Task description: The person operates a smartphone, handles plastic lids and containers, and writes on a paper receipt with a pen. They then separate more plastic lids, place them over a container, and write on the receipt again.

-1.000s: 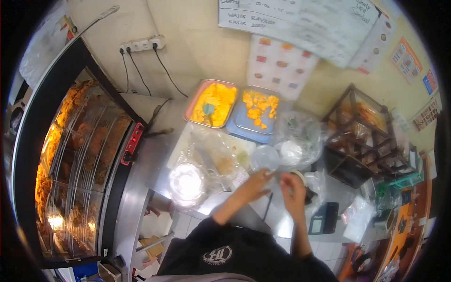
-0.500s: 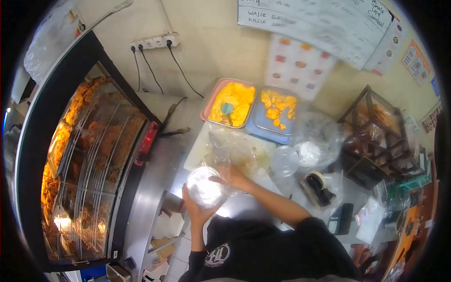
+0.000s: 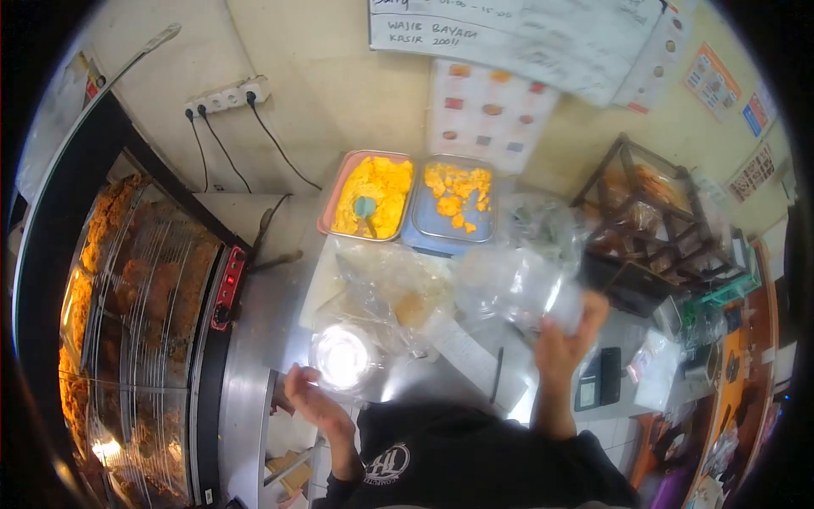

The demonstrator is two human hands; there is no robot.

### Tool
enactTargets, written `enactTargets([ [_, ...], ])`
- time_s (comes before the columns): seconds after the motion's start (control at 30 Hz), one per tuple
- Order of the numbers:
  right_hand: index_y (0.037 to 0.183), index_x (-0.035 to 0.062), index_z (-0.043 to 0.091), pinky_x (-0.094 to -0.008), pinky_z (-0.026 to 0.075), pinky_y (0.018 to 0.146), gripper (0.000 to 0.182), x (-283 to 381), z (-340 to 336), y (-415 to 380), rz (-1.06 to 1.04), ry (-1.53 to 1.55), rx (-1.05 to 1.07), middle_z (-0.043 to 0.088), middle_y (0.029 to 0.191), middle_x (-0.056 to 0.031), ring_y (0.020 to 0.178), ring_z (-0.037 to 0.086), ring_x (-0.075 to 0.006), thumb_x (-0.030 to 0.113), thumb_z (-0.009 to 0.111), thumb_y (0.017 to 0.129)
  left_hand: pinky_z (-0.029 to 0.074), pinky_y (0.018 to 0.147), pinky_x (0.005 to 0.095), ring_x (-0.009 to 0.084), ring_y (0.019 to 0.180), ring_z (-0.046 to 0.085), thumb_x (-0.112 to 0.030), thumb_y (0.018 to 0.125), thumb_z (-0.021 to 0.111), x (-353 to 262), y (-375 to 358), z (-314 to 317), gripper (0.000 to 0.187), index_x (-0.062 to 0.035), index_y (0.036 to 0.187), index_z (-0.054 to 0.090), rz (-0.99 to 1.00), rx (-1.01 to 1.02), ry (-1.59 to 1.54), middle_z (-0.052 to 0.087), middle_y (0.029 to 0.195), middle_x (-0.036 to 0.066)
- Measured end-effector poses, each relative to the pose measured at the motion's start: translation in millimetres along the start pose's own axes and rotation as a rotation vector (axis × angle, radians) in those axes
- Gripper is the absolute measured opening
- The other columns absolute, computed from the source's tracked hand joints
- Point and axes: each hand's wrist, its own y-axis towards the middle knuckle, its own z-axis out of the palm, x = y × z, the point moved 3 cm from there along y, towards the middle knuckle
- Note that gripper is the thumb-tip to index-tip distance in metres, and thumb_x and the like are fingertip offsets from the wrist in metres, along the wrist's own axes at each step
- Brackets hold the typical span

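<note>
My right hand point(image 3: 566, 343) is closed around the end of a stack of clear plastic containers point(image 3: 517, 284), which lies tilted over the right part of the counter. My left hand point(image 3: 322, 409) has its fingers loosely apart, just below a round clear plastic container point(image 3: 346, 356) that glares in the light. Crumpled clear plastic bags point(image 3: 394, 293) cover much of a white cutting board point(image 3: 318, 288). Behind it stand a pink-edged tray of yellow food point(image 3: 373, 191) with a green-blue scoop point(image 3: 365, 206), and a blue tray point(image 3: 432, 222) with smaller yellow pieces.
At left is a lit glass display cabinet point(image 3: 153, 331) with fried food on racks. A dark wooden rack point(image 3: 632, 191) stands at right, near a black device point(image 3: 609, 375). A strip of white paper point(image 3: 466, 352) and a pen point(image 3: 498, 373) lie on the metal counter.
My right hand has left the round container and gone right to the plastic stack. My left hand has come off the container, which now rests on the counter. The view has shifted right.
</note>
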Motion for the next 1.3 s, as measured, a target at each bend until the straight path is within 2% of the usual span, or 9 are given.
enactTargets([
  [0.1, 0.083, 0.0076, 0.054, -0.0494, 0.039, 0.091, 0.013, 13.5, 0.7, -13.3, -0.545, -0.339, 0.367, 0.063, 0.103, -0.011, 0.103, 0.056, -0.0309, 0.009, 0.063, 0.073, 0.043, 0.083, 0.0361, 0.0228, 0.092, 0.055, -0.081, 0.067, 0.039, -68.3, 13.8, 68.0, 0.11, 0.0036, 0.135, 0.021, -0.26, 0.612, -0.65, 0.051, 0.106, 0.018],
  [0.2, 0.079, 0.0165, 0.059, -0.0493, 0.034, 0.096, 0.009, 14.3, 9.4, -42.7, -0.638, -0.623, 0.513, 0.062, 0.108, -0.0056, 0.105, 0.055, -0.0269, 0.013, 0.064, 0.073, 0.038, 0.095, 0.0389, 0.0257, 0.112, 0.047, -0.02, 0.081, 0.062, -83.8, 11.0, 114.8, 0.077, -0.0052, 0.139, 0.014, -0.757, 0.756, -0.834, 0.04, 0.127, 0.019],
  [0.3, 0.087, 0.0185, 0.063, -0.0472, 0.024, 0.102, 0.017, 20.7, 7.1, -56.1, -0.525, -0.896, 0.677, 0.054, 0.12, -0.0084, 0.12, 0.041, -0.0271, 0.025, 0.069, 0.072, 0.036, 0.097, 0.0371, 0.0239, 0.116, 0.044, 0.003, 0.077, 0.058, -65.1, 10.3, 137.0, 0.079, -0.0055, 0.139, 0.011, -0.661, 0.726, -0.7, 0.041, 0.127, 0.017],
  [0.43, 0.114, 0.0073, 0.053, -0.0408, 0.026, 0.1, 0.046, 16.3, -31.9, -49.8, -0.147, -0.42, 0.176, 0.043, 0.125, -0.0158, 0.118, 0.039, -0.0264, 0.03, 0.067, 0.076, 0.034, 0.098, 0.0354, 0.0237, 0.117, 0.043, 0.003, 0.069, 0.064, -70.5, 0.7, 134.9, 0.08, -0.002, 0.136, 0.022, -0.562, 0.691, -0.664, 0.041, 0.128, 0.015],
  [0.53, 0.122, 0.0025, 0.043, -0.0389, 0.029, 0.097, 0.05, 4.0, -24.3, -43.2, 0.319, 0.164, 0.128, 0.042, 0.124, -0.0126, 0.116, 0.04, -0.0233, 0.022, 0.063, 0.08, 0.035, 0.097, 0.035, 0.0232, 0.116, 0.043, 0.001, 0.068, 0.066, -56.4, -9.5, 125.3, 0.077, -0.0021, 0.134, 0.026, -0.334, 0.858, -0.527, 0.042, 0.127, 0.015],
  [0.67, 0.121, 0.0013, 0.043, -0.031, 0.032, 0.095, 0.046, -6.2, -22.6, -43.6, 0.509, 0.114, 0.281, 0.047, 0.115, -0.0087, 0.111, 0.043, -0.0165, 0.003, 0.062, 0.079, 0.037, 0.094, 0.0332, 0.0209, 0.114, 0.044, 0.001, 0.071, 0.067, -65.6, -14.7, 123.9, 0.074, 0.0016, 0.132, 0.025, -0.3, 0.889, -0.441, 0.044, 0.123, 0.015],
  [0.77, 0.12, 0.0013, 0.043, -0.0295, 0.032, 0.094, 0.047, -2.9, -19.6, -37.5, 0.527, 0.111, 0.303, 0.049, 0.113, -0.0075, 0.108, 0.045, -0.0151, 0.002, 0.063, 0.078, 0.037, 0.093, 0.0325, 0.0207, 0.113, 0.044, -0.001, 0.071, 0.068, -66.6, -15.8, 122.2, 0.069, 0.0028, 0.13, 0.031, -0.393, 0.764, -0.406, 0.043, 0.123, 0.015],
  [1.03, 0.109, 0.0029, 0.053, -0.0345, 0.031, 0.094, 0.04, 23.2, -18.6, -19.6, 0.119, -0.24, 0.424, 0.053, 0.105, -0.0097, 0.103, 0.048, -0.0234, 0.015, 0.068, 0.074, 0.052, 0.065, 0.0305, 0.0266, 0.07, 0.065, -0.003, 0.059, 0.076, -85.0, -12.2, 129.2, 0.055, 0.0028, 0.109, 0.054, 0.263, 0.946, -0.067, 0.066, 0.087, 0.015],
  [1.3, 0.096, 0.0055, 0.059, -0.0436, 0.027, 0.097, 0.027, 32.0, -7.9, -25.9, 0.084, -0.262, 0.484, 0.054, 0.093, -0.0083, 0.094, 0.047, -0.0235, 0.014, 0.068, 0.072, 0.053, 0.065, 0.0308, 0.026, 0.079, 0.066, -0.004, 0.059, 0.075, -97.4, -9.5, 123.4, 0.05, -0.0005, 0.106, 0.058, 0.455, 0.928, -0.129, 0.066, 0.089, 0.012],
])
